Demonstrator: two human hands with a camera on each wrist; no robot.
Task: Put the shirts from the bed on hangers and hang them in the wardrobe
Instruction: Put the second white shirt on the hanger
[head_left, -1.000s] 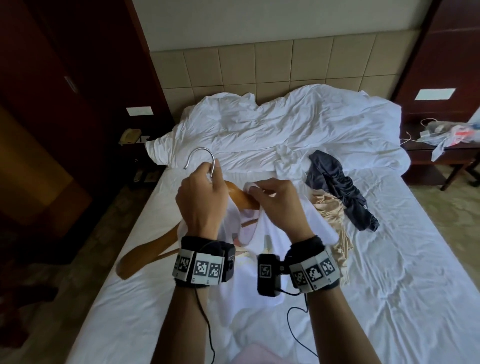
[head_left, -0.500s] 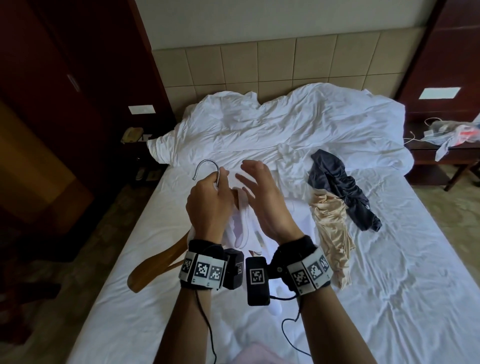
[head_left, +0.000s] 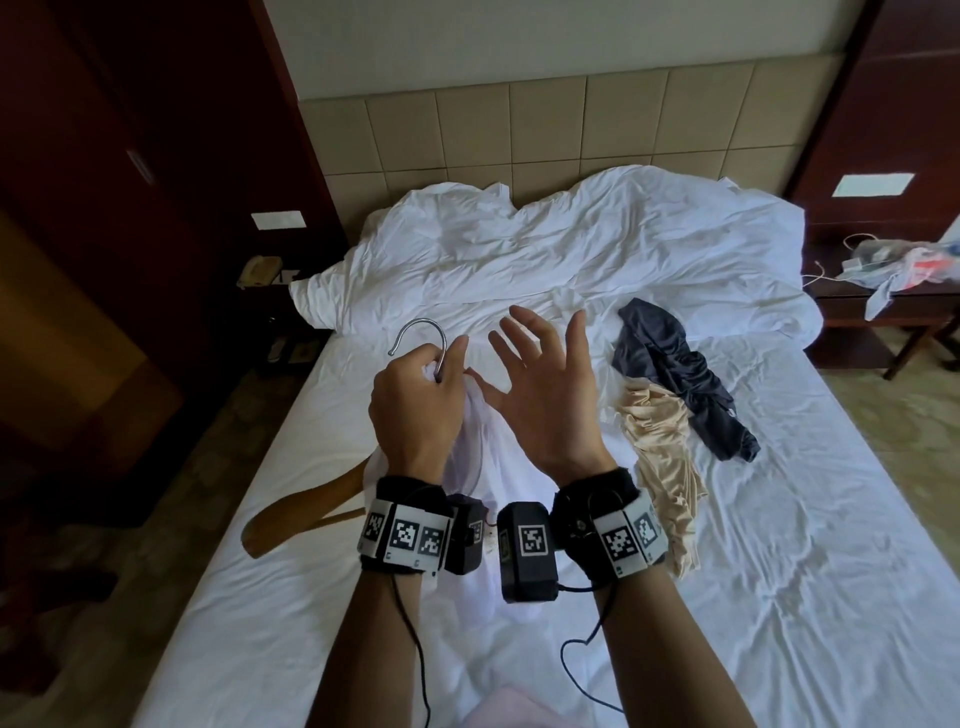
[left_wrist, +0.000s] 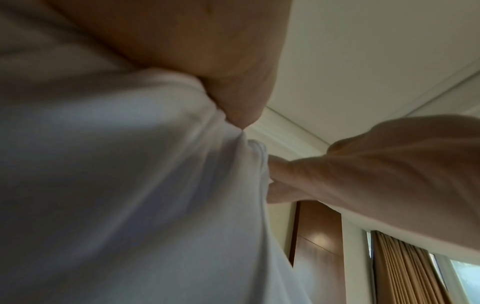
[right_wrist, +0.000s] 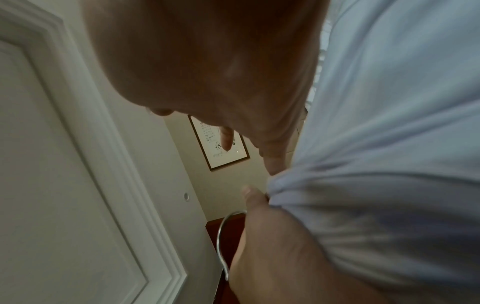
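In the head view my left hand (head_left: 434, 376) grips the neck of a wooden hanger (head_left: 306, 506) just under its metal hook (head_left: 422, 328), with bunched white shirt (head_left: 485, 452) fabric in the same grip. The shirt hangs down from the hanger over the bed. Only the hanger's left arm sticks out from under the cloth. My right hand (head_left: 543, 364) is beside it, fingers spread, holding nothing. The right wrist view shows the hook (right_wrist: 223, 242) beside the left hand (right_wrist: 272, 257) and the shirt (right_wrist: 389, 144). A dark shirt (head_left: 675, 374) and a beige shirt (head_left: 660, 457) lie crumpled on the bed (head_left: 779, 571), right of my hands.
A rumpled white duvet (head_left: 545, 260) covers the head of the bed. At the right stands a dark nightstand (head_left: 883, 306) with a plastic bag (head_left: 893, 265). Dark wooden wardrobe panels (head_left: 130, 182) stand at the left, and a phone (head_left: 260, 257) sits beside the bed.
My right hand has let go of the white shirt's collar and opened with fingers spread. My left hand keeps its grip on the hanger's neck, now with shirt fabric bunched in it.
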